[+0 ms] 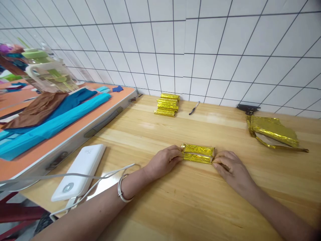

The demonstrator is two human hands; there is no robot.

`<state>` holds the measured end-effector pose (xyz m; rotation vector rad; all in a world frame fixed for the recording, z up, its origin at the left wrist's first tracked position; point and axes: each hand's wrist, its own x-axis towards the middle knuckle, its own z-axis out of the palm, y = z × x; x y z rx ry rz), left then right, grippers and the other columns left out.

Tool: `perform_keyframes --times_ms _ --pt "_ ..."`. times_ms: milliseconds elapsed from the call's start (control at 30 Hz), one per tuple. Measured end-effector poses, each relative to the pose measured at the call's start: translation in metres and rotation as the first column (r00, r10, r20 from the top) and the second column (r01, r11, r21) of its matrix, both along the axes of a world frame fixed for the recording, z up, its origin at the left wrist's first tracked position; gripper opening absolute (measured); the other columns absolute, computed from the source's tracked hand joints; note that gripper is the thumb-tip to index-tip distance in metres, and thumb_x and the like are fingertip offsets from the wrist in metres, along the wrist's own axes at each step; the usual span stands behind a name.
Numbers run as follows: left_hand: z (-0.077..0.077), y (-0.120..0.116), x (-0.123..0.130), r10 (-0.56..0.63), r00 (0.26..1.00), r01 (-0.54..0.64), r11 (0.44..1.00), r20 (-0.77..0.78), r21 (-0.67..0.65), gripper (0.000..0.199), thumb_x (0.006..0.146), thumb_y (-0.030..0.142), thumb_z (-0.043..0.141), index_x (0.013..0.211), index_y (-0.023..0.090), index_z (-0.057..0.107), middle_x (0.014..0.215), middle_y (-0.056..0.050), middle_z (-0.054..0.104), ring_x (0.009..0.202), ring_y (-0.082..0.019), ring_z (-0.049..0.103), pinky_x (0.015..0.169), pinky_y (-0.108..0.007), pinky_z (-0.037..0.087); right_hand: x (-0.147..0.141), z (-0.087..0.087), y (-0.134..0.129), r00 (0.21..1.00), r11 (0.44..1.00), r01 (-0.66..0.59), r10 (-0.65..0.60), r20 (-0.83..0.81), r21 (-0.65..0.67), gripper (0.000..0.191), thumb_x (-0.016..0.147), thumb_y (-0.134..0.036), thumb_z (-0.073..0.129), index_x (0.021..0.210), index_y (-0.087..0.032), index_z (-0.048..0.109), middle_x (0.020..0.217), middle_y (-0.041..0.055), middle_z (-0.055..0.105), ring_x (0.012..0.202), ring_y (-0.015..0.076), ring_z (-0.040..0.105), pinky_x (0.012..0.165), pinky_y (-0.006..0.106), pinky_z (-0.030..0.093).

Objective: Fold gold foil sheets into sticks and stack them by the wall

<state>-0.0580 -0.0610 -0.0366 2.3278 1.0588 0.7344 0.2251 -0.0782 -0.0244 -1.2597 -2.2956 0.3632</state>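
A shiny gold foil strip, folded along its length with a pale line down the middle, lies on the wooden table. My left hand pinches its left end, fingers closed. At the opposite end, my right hand grips the right edge between thumb and fingers. Farther back, several narrow folded gold foil strips lie in a stack-like row. To the right of my right hand rests a larger piece of gold foil, partly folded, with a long thin strip along its front.
A black pen and a black clip-like object lie near the tiled wall. At left are a white power bank with cables, an orange board bearing blue and brown paper, and a lidded jug.
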Motion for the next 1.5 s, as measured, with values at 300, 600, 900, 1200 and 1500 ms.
perform_keyframes --times_ms 300,600,900,1200,1500 --pt "0.005 -0.001 0.012 0.112 0.988 -0.105 0.993 0.111 -0.060 0.019 0.086 0.016 0.046 0.073 0.016 0.059 0.091 -0.006 0.056 0.095 -0.016 0.055 0.085 -0.028 0.046 -0.003 -0.009 0.006 0.997 0.997 0.083 -0.083 -0.010 0.003 0.010 0.077 -0.022 0.054 0.069 -0.022 0.060 0.075 0.0023 0.058 0.076 0.0189 0.052 0.068 0.032 0.040" --pt "0.004 0.006 0.019 0.259 0.966 -0.259 0.966 -0.024 -0.012 0.012 0.075 0.016 0.054 0.064 0.016 0.059 0.085 -0.004 0.052 0.081 -0.016 0.051 0.076 -0.029 0.045 -0.006 -0.011 0.010 0.992 0.992 0.125 -0.125 0.009 0.028 0.007 0.069 -0.018 0.056 0.065 -0.021 0.060 0.072 0.0016 0.057 0.074 0.0183 0.051 0.067 0.032 0.038" --pt "0.010 0.011 0.010 0.244 0.956 -0.250 0.968 -0.163 -0.020 0.008 0.075 0.026 0.060 0.070 0.020 0.062 0.079 -0.002 0.055 0.081 -0.017 0.050 0.075 -0.030 0.041 -0.003 -0.015 0.012 0.993 0.992 0.115 -0.116 0.023 0.050 0.005 0.070 -0.020 0.057 0.066 -0.022 0.060 0.073 0.0018 0.058 0.074 0.0188 0.051 0.068 0.032 0.039" --pt "0.007 0.011 0.006 0.242 0.954 -0.245 0.970 -0.177 0.005 0.013 0.078 0.027 0.059 0.068 0.019 0.059 0.078 -0.002 0.055 0.080 -0.017 0.050 0.074 -0.029 0.039 -0.003 -0.014 0.012 0.994 0.994 0.107 -0.108 0.035 0.019 0.007 0.072 -0.021 0.056 0.067 -0.022 0.060 0.075 0.0018 0.058 0.076 0.0190 0.051 0.070 0.033 0.039" --pt "0.010 0.013 0.012 0.226 0.935 -0.224 0.974 -0.274 0.037 0.011 0.078 0.027 0.054 0.071 0.020 0.058 0.080 -0.002 0.052 0.083 -0.018 0.047 0.080 -0.032 0.036 -0.001 -0.012 0.014 0.992 0.994 0.105 -0.105 0.077 0.005 0.006 0.071 -0.021 0.056 0.068 -0.023 0.061 0.075 0.0023 0.058 0.076 0.0196 0.051 0.068 0.033 0.039"
